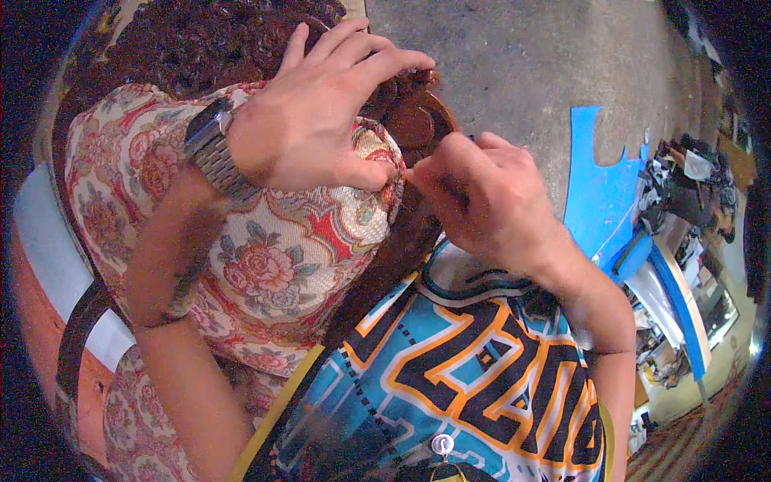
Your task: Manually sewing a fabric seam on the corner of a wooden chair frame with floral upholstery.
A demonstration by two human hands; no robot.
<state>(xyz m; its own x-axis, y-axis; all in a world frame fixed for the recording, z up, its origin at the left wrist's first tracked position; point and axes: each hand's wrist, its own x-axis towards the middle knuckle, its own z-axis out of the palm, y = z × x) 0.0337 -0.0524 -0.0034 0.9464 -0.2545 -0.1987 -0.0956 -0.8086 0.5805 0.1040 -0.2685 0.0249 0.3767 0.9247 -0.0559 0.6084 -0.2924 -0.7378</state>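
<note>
Floral upholstery fabric [261, 269] in cream and red covers a padded piece with carved dark brown wood [418, 116] along its top and right side. My left hand [321, 120], a steel watch on the wrist, lies over the padding's upper edge, fingers spread toward the wood and thumb pressed on the gathered fabric edge. My right hand [486, 193] is pinched at that edge, just right of the left thumb; what its fingertips hold is too small to make out.
Blue cut sheet material [598, 185] lies on the grey concrete floor [506, 64] at the right, beside a heap of dark scraps [695, 201] and a long blue-and-wood strip [675, 305]. A curved dark frame edge [80, 333] runs at the lower left.
</note>
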